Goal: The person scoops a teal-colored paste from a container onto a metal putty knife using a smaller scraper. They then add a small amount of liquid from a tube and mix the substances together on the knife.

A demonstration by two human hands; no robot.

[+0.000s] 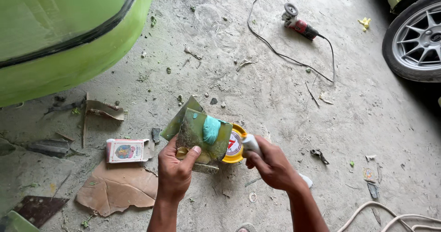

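Observation:
My left hand [177, 170] grips a pair of flat metal spreader plates [195, 131] smeared with green filler. A lump of blue-green putty [211, 128] sits on the upper plate. Behind the plates stands a round tin with a yellow rim [235, 145] on the concrete floor. My right hand [273, 165] is closed around a white tube or handle [251, 144] whose tip is next to the tin and the putty. My thumb presses the plates from the front.
A green car body panel [69, 39] fills the upper left. An angle grinder [298, 24] with its cord lies at top centre. A car wheel [415, 41] is at right. A small printed box [126, 150], torn cardboard [117, 188] and white hose [395, 216] lie on the floor.

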